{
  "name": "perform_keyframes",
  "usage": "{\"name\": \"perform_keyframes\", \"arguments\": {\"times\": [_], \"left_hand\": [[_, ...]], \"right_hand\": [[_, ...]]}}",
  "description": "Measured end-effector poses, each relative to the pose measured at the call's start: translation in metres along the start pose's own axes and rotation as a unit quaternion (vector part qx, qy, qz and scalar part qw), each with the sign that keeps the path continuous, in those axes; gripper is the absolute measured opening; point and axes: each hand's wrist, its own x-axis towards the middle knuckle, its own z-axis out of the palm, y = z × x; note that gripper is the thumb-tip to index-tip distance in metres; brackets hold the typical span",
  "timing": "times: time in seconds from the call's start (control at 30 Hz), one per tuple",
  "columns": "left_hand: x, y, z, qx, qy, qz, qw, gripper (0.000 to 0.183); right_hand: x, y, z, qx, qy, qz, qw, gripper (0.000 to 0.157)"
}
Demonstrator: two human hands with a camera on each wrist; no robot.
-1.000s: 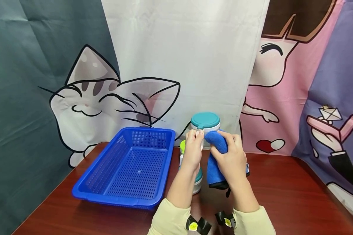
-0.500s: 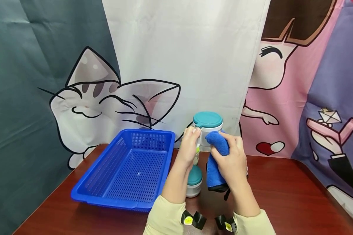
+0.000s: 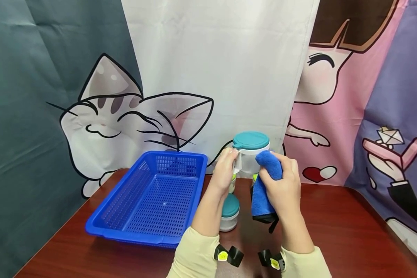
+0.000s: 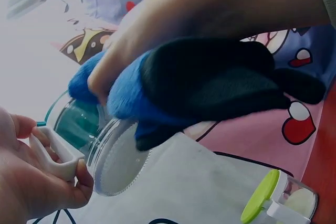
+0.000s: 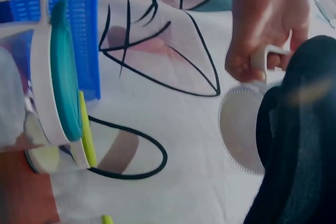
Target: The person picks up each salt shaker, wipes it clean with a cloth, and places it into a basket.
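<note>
Jar with teal lid held up by its handle; cloth beside it.
Left hand: fingers curled round the white handle, jar raised above the table. Right hand: gripping the blue, black-edged cloth, overlapping the jar in view; contact unclear. Smaller jar upright on the table by the left forearm; blue basket farther left.

Head view was bright and evenly lit, mostly sharp; source out of frame. Soft sheen on the white backdrop, dim shadow under the basket on the tabletop. Left wrist cam: hazy, washed out upper left, right hand shaded and soft. Right wrist cam: flat contrast, near cloth dark, blurred.
</note>
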Motion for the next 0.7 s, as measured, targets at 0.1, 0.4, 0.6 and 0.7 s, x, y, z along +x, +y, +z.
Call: {"name": "perform_keyframes", "arguments": {"times": [0.1, 0.4, 0.6, 0.7], "left_hand": [[0.0, 0.001, 0.001, -0.002, 0.013, 0.001, 0.9999, 0.022], [0.002, 0.002, -0.003, 0.01, 0.011, 0.0, 0.9999, 0.021], [0.003, 0.001, -0.006, 0.014, 0.005, 0.008, 0.9999, 0.023], [0.003, 0.002, -0.007, 0.01, 0.007, 0.013, 0.9998, 0.023]], "right_hand": [[-0.004, -0.004, 0.006, -0.02, 0.008, -0.023, 1.0, 0.041], [-0.005, -0.005, 0.007, -0.018, 0.0, -0.035, 0.999, 0.041], [-0.002, -0.005, 0.001, 0.011, -0.002, -0.021, 1.0, 0.038], [0.0, -0.004, -0.001, 0.023, -0.009, -0.015, 1.0, 0.037]]}}
